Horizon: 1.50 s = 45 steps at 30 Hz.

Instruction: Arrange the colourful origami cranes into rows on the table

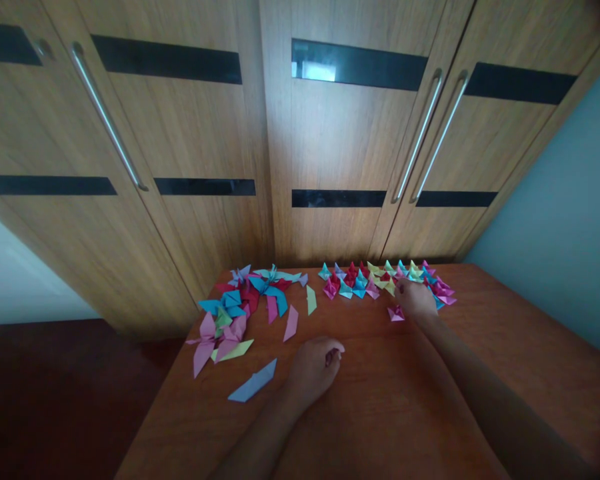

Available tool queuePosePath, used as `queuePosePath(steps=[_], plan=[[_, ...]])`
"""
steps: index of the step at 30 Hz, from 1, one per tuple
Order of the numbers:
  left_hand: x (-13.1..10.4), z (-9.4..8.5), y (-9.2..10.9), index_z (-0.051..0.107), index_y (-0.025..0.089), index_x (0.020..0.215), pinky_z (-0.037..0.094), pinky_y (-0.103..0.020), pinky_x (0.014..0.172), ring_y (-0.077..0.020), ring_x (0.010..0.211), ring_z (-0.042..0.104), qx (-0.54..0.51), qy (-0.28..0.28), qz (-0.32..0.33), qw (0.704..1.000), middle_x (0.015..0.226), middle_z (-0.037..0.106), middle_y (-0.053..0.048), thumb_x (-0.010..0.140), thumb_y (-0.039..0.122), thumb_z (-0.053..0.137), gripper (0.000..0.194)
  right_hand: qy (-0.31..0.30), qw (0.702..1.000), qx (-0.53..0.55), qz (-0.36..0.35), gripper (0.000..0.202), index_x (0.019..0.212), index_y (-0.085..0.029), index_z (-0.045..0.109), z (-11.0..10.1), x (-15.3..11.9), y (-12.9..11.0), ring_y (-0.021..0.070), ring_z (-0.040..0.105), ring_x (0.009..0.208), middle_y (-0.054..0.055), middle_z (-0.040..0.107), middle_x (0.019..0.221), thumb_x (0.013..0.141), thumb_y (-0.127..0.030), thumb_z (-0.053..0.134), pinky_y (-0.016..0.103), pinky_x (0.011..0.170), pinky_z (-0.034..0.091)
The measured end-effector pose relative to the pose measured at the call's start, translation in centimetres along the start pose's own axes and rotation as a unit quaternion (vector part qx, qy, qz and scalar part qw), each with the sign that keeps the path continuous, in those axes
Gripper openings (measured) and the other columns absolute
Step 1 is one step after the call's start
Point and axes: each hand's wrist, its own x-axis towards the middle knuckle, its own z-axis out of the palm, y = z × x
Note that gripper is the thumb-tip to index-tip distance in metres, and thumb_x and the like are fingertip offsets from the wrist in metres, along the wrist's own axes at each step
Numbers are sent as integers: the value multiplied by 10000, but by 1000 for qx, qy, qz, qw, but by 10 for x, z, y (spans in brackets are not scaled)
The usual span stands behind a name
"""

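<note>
My left hand (316, 368) rests on the brown table (375, 400), its fingers curled in with nothing visible between them. To its left lies a light blue folded paper strip (253, 383). My right hand (417, 300) reaches to the front of several small folded paper boats (360, 284) in many colours; its fingers are pressed together, and what they hold, if anything, is hidden. Just left of and below its fingers sits a pink folded piece (396, 313). Pink (291, 323) and pale green (311, 301) folded strips lie beyond my left hand.
Larger folded paper shapes (225, 305) in blue, red and pink are heaped at the table's left back edge. Wooden cabinet doors (330, 133) with metal handles stand right behind the table. A pale blue wall (560, 233) is at the right.
</note>
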Motion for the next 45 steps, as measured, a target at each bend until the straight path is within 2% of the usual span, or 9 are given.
queuePosePath(steps=[4, 8, 16, 23, 33, 37, 41, 45], plan=[[0, 0, 1, 660, 210, 892, 427, -241, 696, -154, 783, 608, 2, 2, 2, 1000, 871, 686, -14, 788, 138, 456, 240, -10, 999, -2, -32, 291, 903, -183, 646, 0, -1, -4, 202, 635, 781, 101, 676, 891, 898, -309, 383, 248, 640, 388], [0, 1, -1, 659, 214, 890, 425, -239, 699, -152, 786, 610, 1, 8, 8, 1000, 878, 689, -10, 791, 135, 460, 235, -18, 999, -25, -35, 341, 948, -192, 629, 0, -2, -6, 220, 632, 781, 112, 665, 919, 920, -349, 328, 270, 629, 390], [0, 3, -3, 654, 213, 878, 418, -237, 681, -153, 795, 610, -1, 12, 11, 1000, 870, 686, -9, 801, 144, 450, 228, -26, 997, -34, -70, 305, 944, -210, 615, 0, -7, 3, 189, 617, 747, 85, 662, 906, 917, -346, 343, 247, 597, 360], [1, 0, 0, 654, 209, 861, 418, -238, 677, -155, 797, 605, 1, 3, 5, 1000, 861, 681, -13, 786, 131, 453, 229, 8, 993, -33, -113, 319, 891, -218, 616, 4, -8, 12, 174, 598, 748, 63, 657, 885, 919, -373, 339, 229, 573, 328], [1, 1, -1, 655, 209, 877, 417, -233, 668, -147, 762, 601, 0, 4, 1, 1000, 841, 677, -12, 779, 139, 460, 229, -15, 998, -14, -67, 299, 941, -233, 631, 6, -2, 7, 188, 619, 745, 64, 671, 888, 907, -369, 367, 232, 574, 347], [1, 1, -1, 658, 209, 877, 416, -236, 668, -152, 757, 600, 3, -3, -1, 1000, 828, 674, -14, 776, 146, 463, 229, 19, 998, 26, -59, 294, 1000, -251, 632, 4, -5, 13, 188, 619, 754, 60, 675, 922, 890, -396, 401, 231, 575, 351], [1, 1, -2, 654, 207, 876, 414, -237, 658, -153, 743, 591, 0, -3, 2, 1000, 817, 667, -17, 788, 156, 453, 225, 78, 994, 71, 17, 325, 1051, -241, 633, 3, -18, 31, 190, 614, 721, 71, 683, 850, 884, -404, 407, 239, 581, 355], [1, 1, -3, 650, 207, 871, 411, -236, 662, -154, 757, 589, 0, -4, 2, 1000, 829, 665, -19, 792, 154, 447, 224, 64, 990, 106, 73, 371, 1004, -256, 640, 4, -47, 34, 196, 619, 709, 55, 688, 849, 880, -491, 381, 238, 552, 352]])
